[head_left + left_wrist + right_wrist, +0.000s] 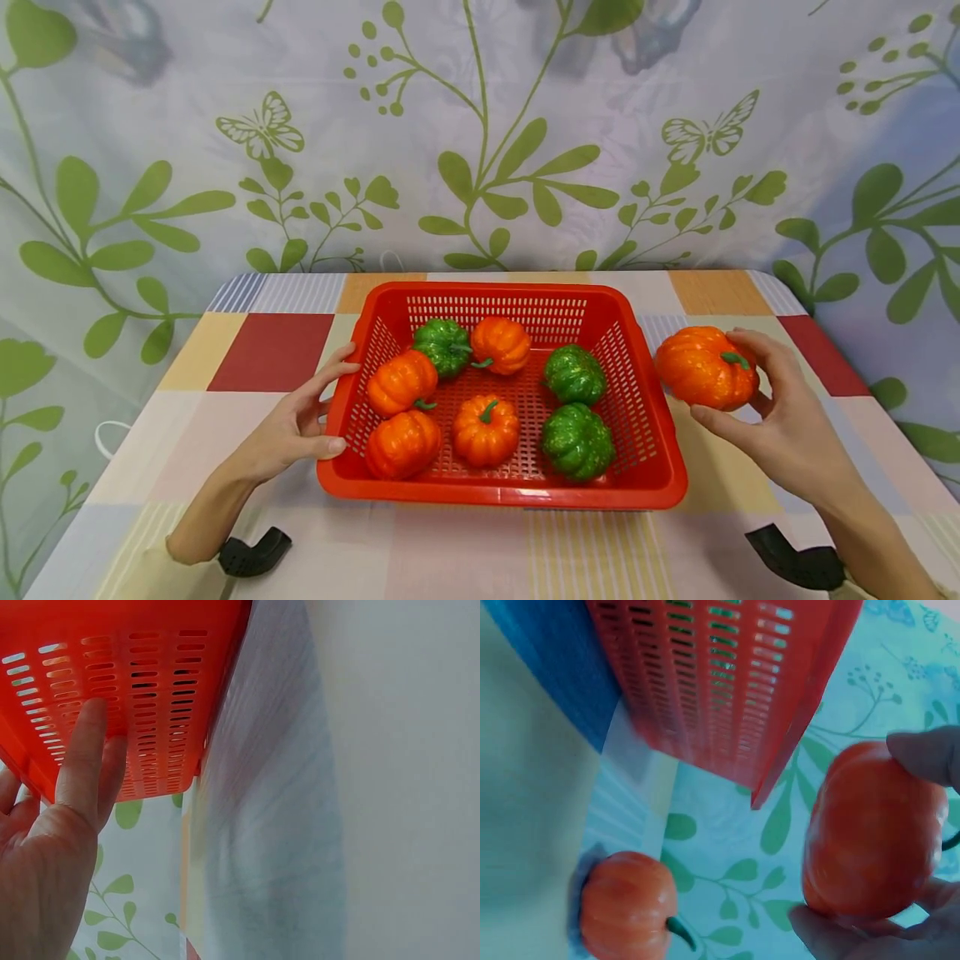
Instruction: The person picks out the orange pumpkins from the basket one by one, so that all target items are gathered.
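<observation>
A red plastic basket (502, 497) with slotted walls holds several orange toy pumpkins (486, 431) and three glittery green ones (577, 442). At its left side my left hand (288, 429) touches the rim with spread fingers. The left wrist view shows two straight fingers (84, 761) against the outer wall. To the right of the basket, my right hand (787, 408) holds an orange pumpkin (705, 367) between thumb and fingers, its green stem toward the palm. In the right wrist view, another orange pumpkin (626, 907) rests on the table below the held one.
A patchwork-patterned cloth (270, 354) covers the table. Behind it hangs a pale curtain (322, 142) printed with green leaves and butterflies. Black curved pieces (255, 552) sit at both wrists.
</observation>
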The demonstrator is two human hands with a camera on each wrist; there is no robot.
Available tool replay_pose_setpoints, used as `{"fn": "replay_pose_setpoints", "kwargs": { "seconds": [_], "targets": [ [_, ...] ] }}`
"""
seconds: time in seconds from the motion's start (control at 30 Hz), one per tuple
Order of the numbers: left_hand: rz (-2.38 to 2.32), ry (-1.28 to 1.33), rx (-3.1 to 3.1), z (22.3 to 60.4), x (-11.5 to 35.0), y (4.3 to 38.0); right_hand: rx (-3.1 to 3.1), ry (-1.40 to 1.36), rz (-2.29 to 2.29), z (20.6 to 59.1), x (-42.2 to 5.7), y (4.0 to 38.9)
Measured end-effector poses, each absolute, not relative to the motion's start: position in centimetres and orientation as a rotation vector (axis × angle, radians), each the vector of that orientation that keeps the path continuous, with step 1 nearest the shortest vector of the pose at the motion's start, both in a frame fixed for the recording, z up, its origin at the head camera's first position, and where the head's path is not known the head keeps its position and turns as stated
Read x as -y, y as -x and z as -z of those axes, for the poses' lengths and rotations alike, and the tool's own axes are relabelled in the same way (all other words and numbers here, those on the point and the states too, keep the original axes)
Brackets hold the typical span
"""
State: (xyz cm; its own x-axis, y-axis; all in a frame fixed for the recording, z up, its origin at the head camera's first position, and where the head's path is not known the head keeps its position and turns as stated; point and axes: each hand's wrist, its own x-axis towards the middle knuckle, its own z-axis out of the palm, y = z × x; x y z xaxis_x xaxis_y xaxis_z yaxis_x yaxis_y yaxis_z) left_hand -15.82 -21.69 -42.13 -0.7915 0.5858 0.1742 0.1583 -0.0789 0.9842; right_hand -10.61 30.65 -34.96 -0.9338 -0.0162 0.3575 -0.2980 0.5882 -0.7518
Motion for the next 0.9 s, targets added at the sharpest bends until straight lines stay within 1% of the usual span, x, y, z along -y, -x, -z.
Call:
{"fn": "replay_pose_setpoints", "kwargs": {
  "seconds": [0.1, 0.43, 0.9],
  "targets": [
    [-1.948, -0.811, -1.889, 42.1, 21.8, 15.8, 2.447, -0.226, -1.286, 35.2, -31.0, 10.9],
    [-1.931, -0.798, -1.933, 42.0, 21.7, 15.7, 2.439, 0.013, -1.287, 36.5, -33.1, 11.5],
    [-1.926, -0.805, -1.990, 42.0, 21.6, 15.3, 2.352, 0.416, -1.289, 37.9, -35.5, 13.1]
  ]
}}
